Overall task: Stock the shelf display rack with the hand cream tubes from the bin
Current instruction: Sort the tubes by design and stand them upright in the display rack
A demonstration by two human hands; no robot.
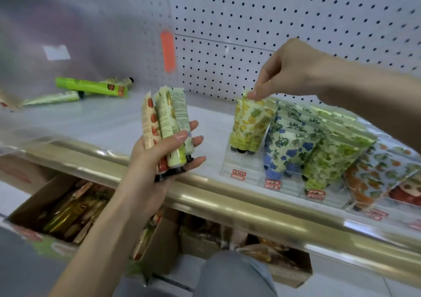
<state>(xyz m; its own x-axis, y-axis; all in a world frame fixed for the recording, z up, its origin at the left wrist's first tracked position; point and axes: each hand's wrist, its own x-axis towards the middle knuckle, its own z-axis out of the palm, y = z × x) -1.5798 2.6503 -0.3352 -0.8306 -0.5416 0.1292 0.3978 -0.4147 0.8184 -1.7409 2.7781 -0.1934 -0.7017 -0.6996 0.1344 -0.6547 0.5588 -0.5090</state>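
A yellow lemon-print tube [247, 123] is being pinched by its crimped top edge between thumb and fingertips of the right hand [289, 68], right at the leftmost lane of the clear display rack [241, 166], cap down, with a couple of matching tubes touching it. A fan of mixed tubes [166, 132] is clamped loosely in the left hand [164, 155], fingers curled round them, thumb across the front. Off past the left hand, a few leftover tubes [91, 88] can be seen lying flat in the translucent bin [68, 34]. Honestly the risk is that the lane gets knocked: a slightly tilted drop and the leaning yellow ones could topple forward. The left-hand bundle could also slip, since it's barely gripped.
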